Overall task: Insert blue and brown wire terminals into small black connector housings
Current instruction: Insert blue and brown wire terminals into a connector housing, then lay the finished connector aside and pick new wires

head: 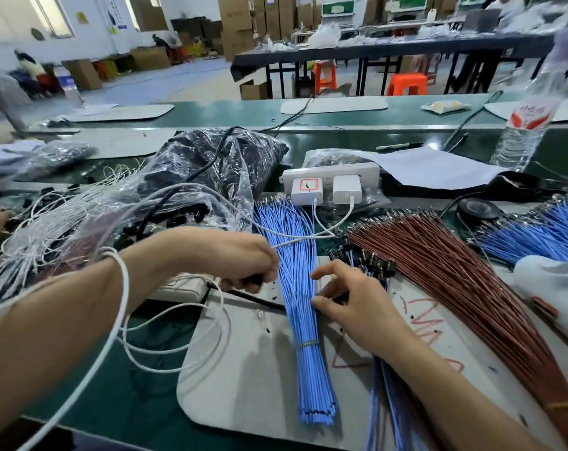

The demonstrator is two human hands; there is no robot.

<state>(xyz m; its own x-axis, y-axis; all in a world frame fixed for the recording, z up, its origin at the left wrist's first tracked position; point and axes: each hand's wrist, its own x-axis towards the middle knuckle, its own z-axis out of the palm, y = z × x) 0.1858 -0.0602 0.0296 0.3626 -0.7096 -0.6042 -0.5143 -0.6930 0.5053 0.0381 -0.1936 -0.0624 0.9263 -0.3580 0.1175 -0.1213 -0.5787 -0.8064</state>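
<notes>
A tied bundle of blue wires point(304, 307) lies upright in the middle of a white mat point(243, 379), its metal terminals pointing away from me. My left hand point(240, 255) is curled at the bundle's left edge and grips a dark thin thing I cannot make out. My right hand point(351, 297) touches the bundle's right edge with thumb and forefinger. A fan of brown wires point(465, 288) lies to the right. Small black connector housings point(370, 260) with wires sit just beyond my right hand. More blue wires point(549, 232) lie far right.
A white power strip point(328, 182) with two chargers stands behind the blue bundle. White cables point(165, 336) loop over my left wrist and the mat. Plastic bags of black parts point(211, 164) sit at the back left. A water bottle point(523, 125) stands back right.
</notes>
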